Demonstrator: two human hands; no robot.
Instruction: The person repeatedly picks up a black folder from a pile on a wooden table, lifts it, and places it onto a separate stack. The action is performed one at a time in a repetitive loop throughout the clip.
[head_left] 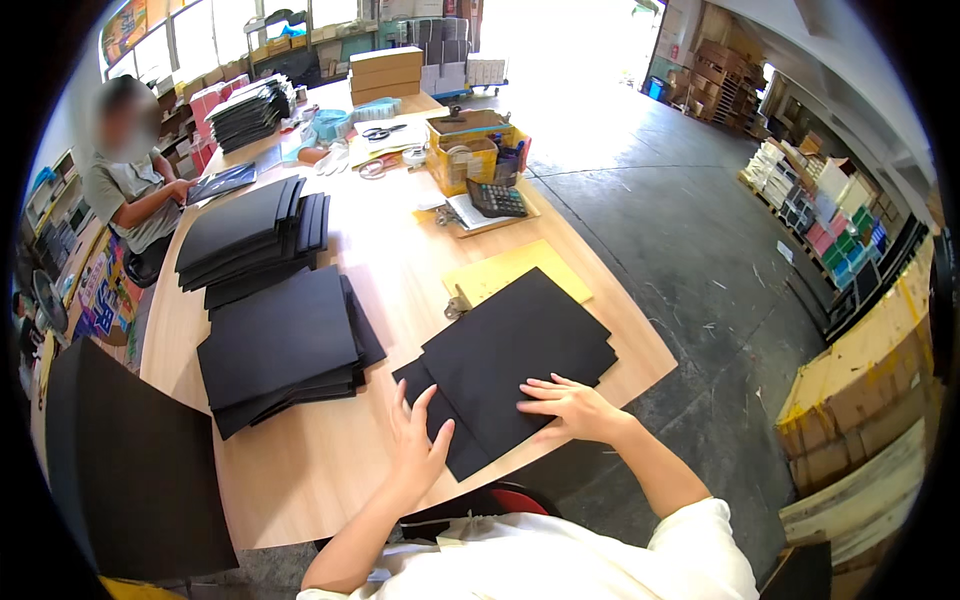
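Note:
Black rectangular sheets or boards [520, 350] lie overlapping in front of me, slightly fanned, near the table's front right edge. My left hand [420, 437] is at their left side, thumb and fingers apart, by the lower sheet's edge. Across the top sheet's near right part rests my right hand [566, 407], its fingers spread. Neither hand grips anything that I can see. Under the far edge of the black sheets lies a yellow sheet [530, 268], with a metal clip [457, 303] beside it.
Two black stacks [275, 335] [245, 232] stand on the wooden table [290, 480] to the left. Farther off are a calculator [495, 200], a yellow bin [462, 160] and scissors [383, 131]. A co-worker [130, 180] sits at the far left. Large black sheets [125, 460] rise at the near left.

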